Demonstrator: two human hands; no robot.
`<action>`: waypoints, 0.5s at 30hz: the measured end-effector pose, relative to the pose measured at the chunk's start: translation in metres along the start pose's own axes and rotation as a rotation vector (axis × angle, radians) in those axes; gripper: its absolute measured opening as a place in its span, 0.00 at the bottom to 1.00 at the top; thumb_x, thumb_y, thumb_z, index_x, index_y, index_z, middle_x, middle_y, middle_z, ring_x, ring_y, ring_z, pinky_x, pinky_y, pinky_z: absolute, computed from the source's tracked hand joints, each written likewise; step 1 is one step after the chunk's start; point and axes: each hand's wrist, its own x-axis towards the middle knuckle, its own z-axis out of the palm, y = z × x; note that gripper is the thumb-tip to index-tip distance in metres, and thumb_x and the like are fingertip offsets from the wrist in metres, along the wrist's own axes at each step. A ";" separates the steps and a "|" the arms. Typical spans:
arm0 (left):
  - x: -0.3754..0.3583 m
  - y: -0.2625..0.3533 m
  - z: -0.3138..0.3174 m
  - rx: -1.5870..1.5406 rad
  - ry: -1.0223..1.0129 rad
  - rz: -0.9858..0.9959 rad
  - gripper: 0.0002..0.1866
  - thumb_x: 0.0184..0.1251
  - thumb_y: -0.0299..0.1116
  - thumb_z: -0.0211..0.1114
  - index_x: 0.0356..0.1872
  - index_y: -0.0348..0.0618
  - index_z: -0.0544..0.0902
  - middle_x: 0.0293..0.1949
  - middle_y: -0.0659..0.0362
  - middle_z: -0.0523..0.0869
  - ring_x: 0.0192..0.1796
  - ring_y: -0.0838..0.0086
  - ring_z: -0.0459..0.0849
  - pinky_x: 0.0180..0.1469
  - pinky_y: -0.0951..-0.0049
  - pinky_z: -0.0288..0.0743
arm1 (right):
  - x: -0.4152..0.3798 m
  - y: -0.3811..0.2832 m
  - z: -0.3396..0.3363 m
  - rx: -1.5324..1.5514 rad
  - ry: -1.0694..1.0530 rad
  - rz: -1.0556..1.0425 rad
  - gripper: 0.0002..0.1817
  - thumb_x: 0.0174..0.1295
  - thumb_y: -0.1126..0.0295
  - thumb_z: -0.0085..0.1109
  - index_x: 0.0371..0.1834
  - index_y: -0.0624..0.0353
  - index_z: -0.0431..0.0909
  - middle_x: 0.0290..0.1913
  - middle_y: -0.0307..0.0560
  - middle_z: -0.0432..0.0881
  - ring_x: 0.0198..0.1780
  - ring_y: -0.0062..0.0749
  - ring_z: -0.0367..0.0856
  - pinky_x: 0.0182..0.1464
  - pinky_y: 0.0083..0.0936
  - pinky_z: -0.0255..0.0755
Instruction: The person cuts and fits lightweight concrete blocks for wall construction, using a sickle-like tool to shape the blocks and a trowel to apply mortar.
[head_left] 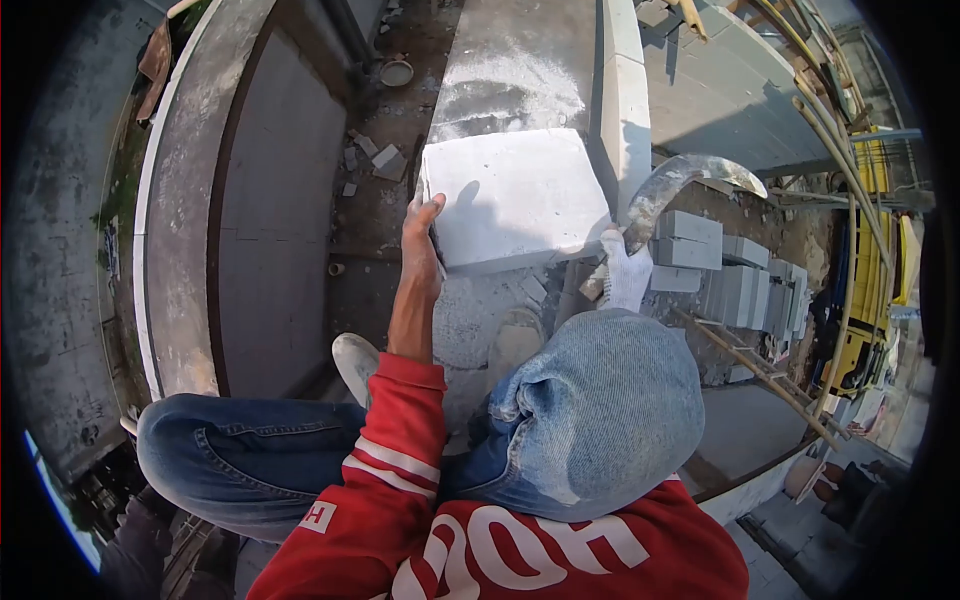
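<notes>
My bare left hand grips the left edge of a white, lightweight concrete block. Its thumb lies along the block's near-left side, and the other fingers are hidden. The block rests flat on a dusty ledge or wall top in front of me. In a white knitted glove, my right hand is closed around the handle of a sickle, just off the block's right corner. The wide curved blade, smeared with pale dust, arcs up and to the right. A shadow falls across the block's face.
Stacked grey blocks stand below on the right, near bamboo poles and a yellow vehicle. Down on the left are broken block pieces and a round bucket. A tall wall runs along the left.
</notes>
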 end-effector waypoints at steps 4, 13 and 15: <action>0.016 -0.032 0.005 0.478 0.243 0.352 0.44 0.67 0.42 0.71 0.80 0.33 0.62 0.74 0.45 0.71 0.74 0.56 0.71 0.76 0.58 0.63 | 0.014 0.048 0.013 0.228 0.006 -0.092 0.16 0.61 0.72 0.75 0.48 0.70 0.84 0.36 0.40 0.85 0.34 0.21 0.79 0.38 0.21 0.75; 0.102 -0.003 0.042 0.936 0.422 0.440 0.60 0.53 0.54 0.85 0.76 0.28 0.59 0.67 0.31 0.74 0.71 0.41 0.75 0.72 0.49 0.69 | 0.097 -0.001 0.057 0.083 -0.179 -0.290 0.20 0.63 0.68 0.74 0.52 0.70 0.82 0.41 0.45 0.84 0.40 0.25 0.81 0.47 0.27 0.77; 0.120 0.006 0.050 0.944 0.417 0.430 0.60 0.51 0.55 0.86 0.76 0.28 0.60 0.66 0.30 0.74 0.70 0.39 0.76 0.72 0.48 0.70 | 0.108 -0.006 0.063 -0.116 -0.025 -0.452 0.19 0.64 0.67 0.73 0.52 0.70 0.81 0.40 0.48 0.85 0.40 0.31 0.83 0.48 0.29 0.77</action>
